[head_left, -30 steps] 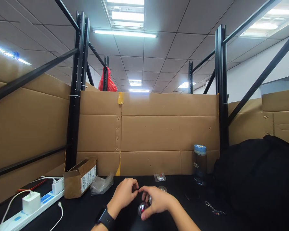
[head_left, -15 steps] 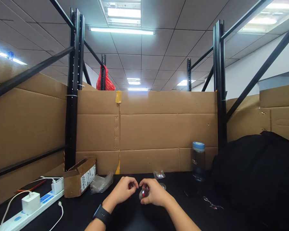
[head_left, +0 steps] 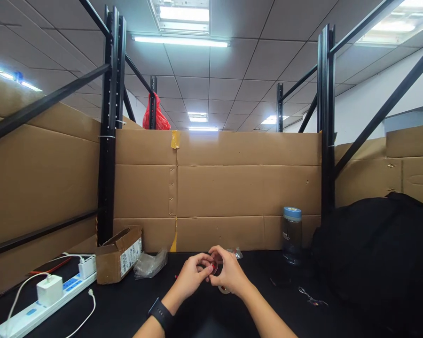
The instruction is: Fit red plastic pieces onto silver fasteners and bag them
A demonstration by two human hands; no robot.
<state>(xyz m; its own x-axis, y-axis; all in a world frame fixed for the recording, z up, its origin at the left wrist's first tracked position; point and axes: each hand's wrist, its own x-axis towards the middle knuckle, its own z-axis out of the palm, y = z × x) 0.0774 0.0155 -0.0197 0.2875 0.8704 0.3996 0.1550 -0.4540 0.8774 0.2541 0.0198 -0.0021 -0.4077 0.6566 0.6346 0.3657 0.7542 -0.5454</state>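
Note:
My left hand (head_left: 193,273), wearing a dark watch (head_left: 160,313) on the wrist, is closed, its thumb and fingers pinching a small red piece (head_left: 214,266). My right hand (head_left: 230,272) curls around a small clear round piece (head_left: 217,269), with the red piece against or inside it; I cannot tell which. The fingertips of both hands meet there and cover most of it. Under the right palm, a pale ring-shaped piece (head_left: 224,290) lies on the black table. Left of the left hand, a tiny red bit (head_left: 176,277) shows on the table.
A small clear packet (head_left: 235,253) lies behind the right hand. To the left are a crumpled plastic bag (head_left: 151,264), an opened cardboard box (head_left: 118,258) and a white power strip (head_left: 56,300). A bottle (head_left: 292,236), thin wires (head_left: 312,296) and a black bag (head_left: 377,263) occupy the right.
My hands have come together, the left moving right to the clear piece in the right hand. Both now touch around it. The view has shifted slightly.

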